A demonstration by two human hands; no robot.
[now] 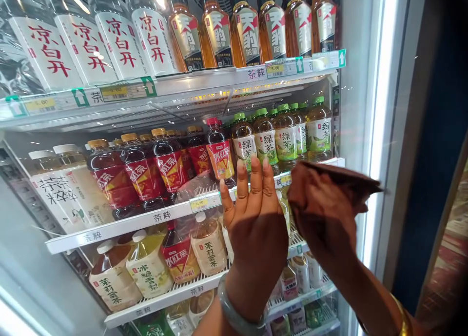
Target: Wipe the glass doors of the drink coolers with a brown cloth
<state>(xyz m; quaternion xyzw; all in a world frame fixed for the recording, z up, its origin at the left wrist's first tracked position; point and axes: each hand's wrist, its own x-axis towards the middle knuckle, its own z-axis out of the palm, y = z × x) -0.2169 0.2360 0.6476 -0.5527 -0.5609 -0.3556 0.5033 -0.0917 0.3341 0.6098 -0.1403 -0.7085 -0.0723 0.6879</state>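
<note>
My left hand [256, 224], with a pale bangle at its wrist, is raised with fingers stretched out and nothing in it. Its fingertips overlap the view of the middle shelf, below the green tea bottles [287, 136]; whether they touch glass cannot be made out. To its right, my right hand [329, 214] is closed on a brown cloth [302, 192], which partly hides the fingers. Left of my fingertips stands a red-capped bottle with an orange-red label [220, 153].
Drinks fill several shelves. Clear water bottles [117, 43] and amber bottles [248, 29] stand on the top shelf [237, 75]. Dark tea bottles [137, 172] are at middle left, larger bottles [149, 267] below. A bright vertical light strip [378, 107] runs down the right side.
</note>
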